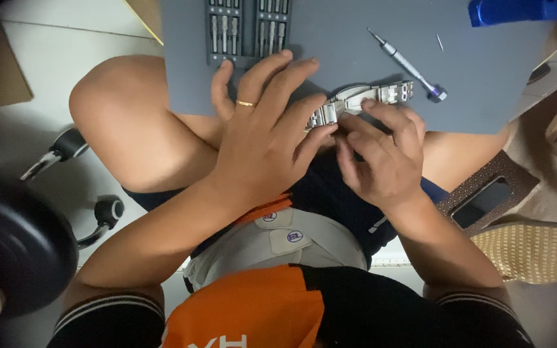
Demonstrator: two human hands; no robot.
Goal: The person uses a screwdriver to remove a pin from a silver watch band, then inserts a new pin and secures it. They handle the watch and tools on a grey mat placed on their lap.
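We see the left hand (262, 138) lying flat with fingers spread wide over the near edge of a grey work mat (485, 71), and its thumb presses against the metal watch bracelet (362, 102). The right hand (381, 158) sits just at three o'clock from the left one; its fingers are curled and the fingertips (369, 104) pinch the bracelet from the near side. So both hands hold the same bracelet, which lies on the mat at its six o'clock edge, between the two hands. At twelve o'clock from the left hand there is an open dark bit case (248, 29); inside it, small metal screwdriver bits stand in rows, each in its own slot. How many slots are full we cannot tell. At two o'clock from the bracelet a thin silver precision screwdriver (407, 64) lies on the mat, and a small loose pin (439, 42) lies near it. A blue tool (510, 9) is at the far edge of the mat. At four o'clock from the right hand, a dark phone (481, 202) rests in a brown speckled pouch (517, 174).
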